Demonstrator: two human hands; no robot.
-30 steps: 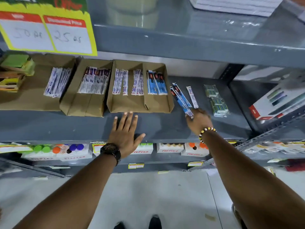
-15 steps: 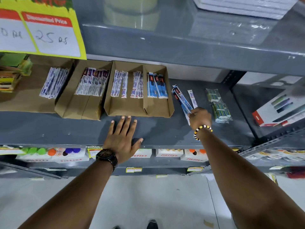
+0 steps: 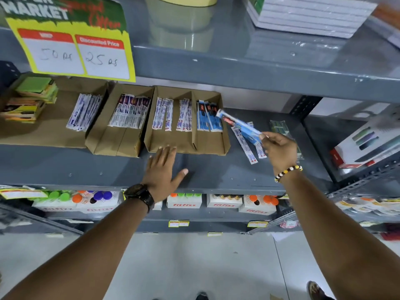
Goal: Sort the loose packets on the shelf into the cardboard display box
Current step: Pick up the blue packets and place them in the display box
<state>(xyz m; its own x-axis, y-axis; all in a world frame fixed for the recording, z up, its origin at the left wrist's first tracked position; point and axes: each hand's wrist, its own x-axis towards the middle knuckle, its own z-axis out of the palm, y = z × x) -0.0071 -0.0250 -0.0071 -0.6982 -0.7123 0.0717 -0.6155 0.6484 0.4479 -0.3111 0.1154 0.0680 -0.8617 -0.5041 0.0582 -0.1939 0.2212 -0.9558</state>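
- Two hands are busy: the right hand [image 3: 280, 149] pinches a blue packet [image 3: 239, 124] by its near end, lifted off the shelf [image 3: 216, 172] and tilted toward the box [image 3: 188, 144]; the left hand [image 3: 162, 172] lies open and flat on the shelf, fingertips at the box's front wall.
- Blue packets [image 3: 208, 118] already fill the right compartment, so the held one probably belongs there, slid in lengthwise, same side up.
- The left hand would do well to brace the box front so it does not slide.
- White packets [image 3: 245, 144] lie loose just right of the box, partly under the held packet.
- Their count is unclear, since they overlap.
- Packet print is too blurred to read.
- Green packs [image 3: 279, 126] behind the right hand are mostly hidden.
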